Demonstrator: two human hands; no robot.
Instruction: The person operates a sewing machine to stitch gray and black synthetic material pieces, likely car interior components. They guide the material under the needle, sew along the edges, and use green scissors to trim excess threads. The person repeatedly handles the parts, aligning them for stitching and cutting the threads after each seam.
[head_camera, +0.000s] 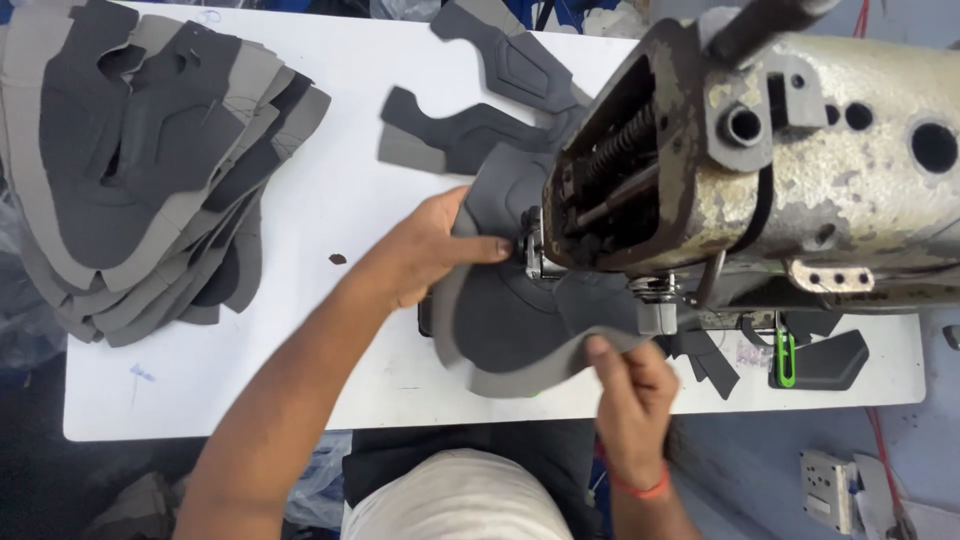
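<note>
A dark grey shoe upper piece (510, 320) with a lighter grey edge lies under the head of a worn sewing machine (800, 170). My left hand (430, 250) presses flat on the piece's left side, fingers pointing toward the needle area (528, 245). My right hand (630, 385) pinches the piece's near edge at the table's front. Part of the piece is hidden beneath the machine head.
A tall stack of grey cut shoe pieces (150, 160) sits at the left of the white table (330, 200). More sewn pieces (480, 100) trail behind the machine. A green-handled tool (785, 360) and a dark part (830, 360) lie at right.
</note>
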